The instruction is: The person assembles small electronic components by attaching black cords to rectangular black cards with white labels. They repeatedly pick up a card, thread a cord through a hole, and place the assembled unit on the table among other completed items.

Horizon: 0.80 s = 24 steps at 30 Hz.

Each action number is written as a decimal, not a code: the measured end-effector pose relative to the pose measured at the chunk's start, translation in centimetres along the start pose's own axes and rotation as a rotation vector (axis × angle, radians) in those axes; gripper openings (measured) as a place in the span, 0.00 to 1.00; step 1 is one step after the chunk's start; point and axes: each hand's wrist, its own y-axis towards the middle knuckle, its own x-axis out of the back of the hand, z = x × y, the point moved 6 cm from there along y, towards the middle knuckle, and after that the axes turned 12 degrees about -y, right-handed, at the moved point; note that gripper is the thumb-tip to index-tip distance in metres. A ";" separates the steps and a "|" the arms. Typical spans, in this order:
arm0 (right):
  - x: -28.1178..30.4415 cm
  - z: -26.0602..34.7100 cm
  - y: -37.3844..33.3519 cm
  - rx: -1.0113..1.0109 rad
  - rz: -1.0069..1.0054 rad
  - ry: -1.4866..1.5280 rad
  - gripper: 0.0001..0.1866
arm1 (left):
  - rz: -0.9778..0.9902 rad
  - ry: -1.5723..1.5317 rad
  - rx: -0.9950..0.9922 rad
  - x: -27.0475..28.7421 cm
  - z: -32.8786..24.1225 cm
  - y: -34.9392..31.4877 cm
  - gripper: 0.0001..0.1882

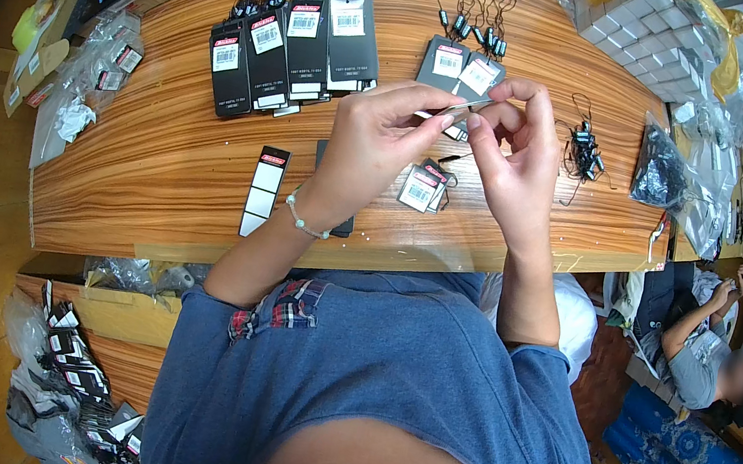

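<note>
Above the wooden table (pixel 174 174), my left hand (pixel 381 133) and my right hand (pixel 519 158) meet, fingers pinched on a thin hang tag (pixel 463 107) seen almost edge-on. Its face is turned away, and I cannot make out whether a cord is in it. Below the hands lie small dark hang tags (pixel 420 187) with white stickers and a black cord. A long black tag strip (pixel 264 192) with white panels rests left of my wrist. Partly hidden under my left forearm is a stack of dark cards (pixel 343 226).
Rows of stickered black hang tags (pixel 264 48) with cords lie at the back left. More dark tags (pixel 459 65) lie beyond my hands. A pile of black cords (pixel 585 153) sits to the right, near a plastic bag (pixel 660 165). Another person (pixel 705 349) sits at far right.
</note>
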 end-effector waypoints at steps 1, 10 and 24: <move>-0.1 -0.3 0.0 -0.017 0.004 0.047 0.12 | 0.006 0.024 -0.005 -0.1 -0.2 0.0 0.10; -1.0 -2.3 -0.1 -0.210 0.028 0.599 0.11 | -0.004 0.008 0.026 -0.2 -0.1 0.1 0.10; 0.5 1.1 -1.0 0.166 -0.168 -0.261 0.10 | 0.124 0.330 -0.099 -1.1 -1.8 0.1 0.10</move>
